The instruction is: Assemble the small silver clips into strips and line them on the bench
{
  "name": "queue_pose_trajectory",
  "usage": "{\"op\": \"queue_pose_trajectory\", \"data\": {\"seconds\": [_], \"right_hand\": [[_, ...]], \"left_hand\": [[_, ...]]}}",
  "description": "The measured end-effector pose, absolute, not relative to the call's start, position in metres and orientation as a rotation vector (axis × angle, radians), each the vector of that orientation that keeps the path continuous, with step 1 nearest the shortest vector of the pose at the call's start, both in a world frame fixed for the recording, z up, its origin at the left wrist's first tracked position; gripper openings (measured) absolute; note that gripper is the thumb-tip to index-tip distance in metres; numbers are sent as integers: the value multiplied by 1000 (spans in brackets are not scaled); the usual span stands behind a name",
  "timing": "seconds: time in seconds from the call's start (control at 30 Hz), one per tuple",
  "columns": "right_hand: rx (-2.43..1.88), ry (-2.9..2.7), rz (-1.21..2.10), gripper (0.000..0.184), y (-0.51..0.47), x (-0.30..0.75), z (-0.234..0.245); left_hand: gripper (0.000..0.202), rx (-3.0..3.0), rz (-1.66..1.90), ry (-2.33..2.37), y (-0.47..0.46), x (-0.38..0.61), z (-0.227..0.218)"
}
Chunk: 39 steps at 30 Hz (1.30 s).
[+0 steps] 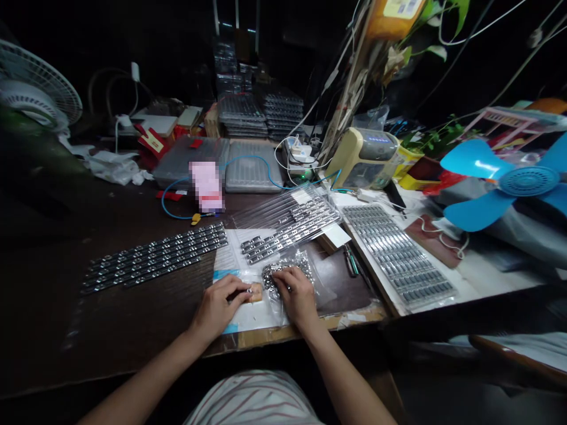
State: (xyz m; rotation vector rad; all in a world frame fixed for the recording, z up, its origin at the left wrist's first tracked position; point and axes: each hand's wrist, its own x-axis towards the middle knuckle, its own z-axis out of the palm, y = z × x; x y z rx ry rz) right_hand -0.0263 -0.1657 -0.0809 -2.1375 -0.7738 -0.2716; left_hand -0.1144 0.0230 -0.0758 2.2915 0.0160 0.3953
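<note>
My left hand (220, 307) rests on the near edge of the desk, its fingers curled and pinched on a small tan piece (256, 291). My right hand (296, 293) lies just to its right, fingers bent down into a heap of small shiny metal parts (283, 273) on a clear plastic bag. What the right fingers hold, if anything, is hidden. Beyond the hands lie rows of metal parts: a long dark strip (155, 258) to the left and a shorter tray of them (287, 231) ahead.
A filled parts tray (398, 257) lies at the right, tweezers (351, 261) beside it. Stacked trays (261, 112), a beige device (363, 156), a blue cable, a white fan (35, 88) at left and a blue fan (514, 183) at right crowd the desk.
</note>
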Motion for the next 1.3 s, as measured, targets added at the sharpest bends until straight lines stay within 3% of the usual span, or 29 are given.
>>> {"op": "queue_pose_trajectory", "data": {"seconds": [0.8,1.3], "right_hand": [[-2248,-823,-173,5,-156,-35,-72],[-2364,-974,-118,7,-127,-52,-71]], "left_hand": [[12,2456,320,-19,19,-114,-71],[9,2189,481,157,30,-111,-77]]}}
